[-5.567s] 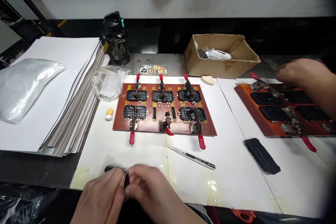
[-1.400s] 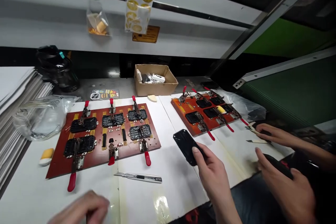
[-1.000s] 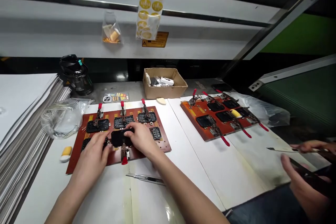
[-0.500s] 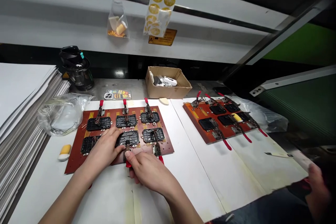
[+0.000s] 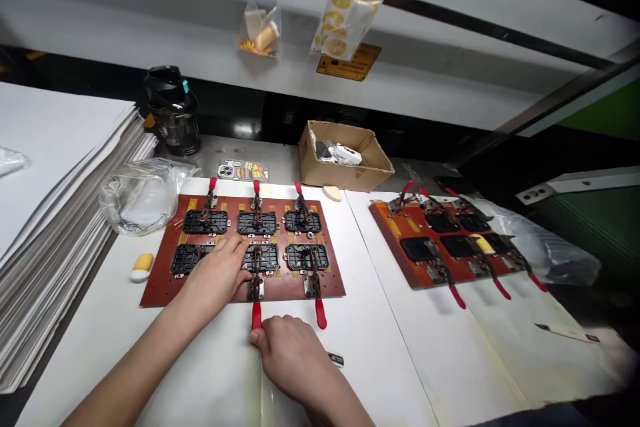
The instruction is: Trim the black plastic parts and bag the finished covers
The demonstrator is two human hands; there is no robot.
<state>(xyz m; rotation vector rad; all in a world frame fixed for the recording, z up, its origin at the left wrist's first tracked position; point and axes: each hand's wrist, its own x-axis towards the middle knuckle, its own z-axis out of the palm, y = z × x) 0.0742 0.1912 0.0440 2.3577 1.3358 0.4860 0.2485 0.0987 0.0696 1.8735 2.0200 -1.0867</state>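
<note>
A reddish-brown fixture board [image 5: 295, 290] lies on the white-covered table, bearing several black plastic plates held by toggle clamps. My left hand [image 5: 220, 267] rests over the front row, fingers stretched and thumb apart, its fingertips at the left end of the middle plate [image 5: 267, 255]. The clamp there lies flat, its arm over that plate and its red handle [image 5: 257, 313] pointing at me. My right hand [image 5: 293, 353] is closed at the handle's end, thumb against the tip; its other fingers are curled and partly hidden. A front-right clamp [image 5: 320, 310] also lies flat.
On the right stands a second clamp board [image 5: 413, 277] with a yellow sponge [image 5: 483, 244] on it. A craft knife [image 5: 567, 333] lies further right. Behind are a cardboard box [image 5: 345, 173] and a phone [image 5: 243, 170]. Stacked sheets [image 5: 75, 213] line the left.
My right hand has pulled back toward me, and the front middle clamp's handle now lies flat, its arm over the plate. My left hand stays at the plate. The view has swung left.
</note>
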